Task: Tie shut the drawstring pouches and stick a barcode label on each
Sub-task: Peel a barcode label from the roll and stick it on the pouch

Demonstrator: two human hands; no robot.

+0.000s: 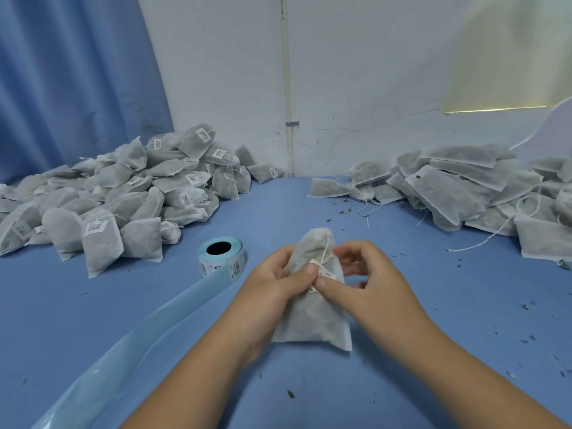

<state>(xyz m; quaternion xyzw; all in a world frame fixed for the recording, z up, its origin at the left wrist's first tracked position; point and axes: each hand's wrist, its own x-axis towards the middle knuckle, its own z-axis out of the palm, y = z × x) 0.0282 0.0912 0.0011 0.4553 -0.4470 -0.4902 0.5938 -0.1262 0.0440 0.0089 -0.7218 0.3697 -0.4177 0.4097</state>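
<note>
As the pouch (312, 320) seems soft and light, the left grip (272, 284) clasps its neck while the right grip (366, 274) pinches the label (325, 273) beside it.

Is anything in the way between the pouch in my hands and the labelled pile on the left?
Yes: the label roll and its trailing backing strip lie between the pouch and the labelled pile; carrying it over them likely clears.

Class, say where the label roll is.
Head view, left of centre: the label roll lies on the table between the labelled pouch pile and the left hand.
</note>
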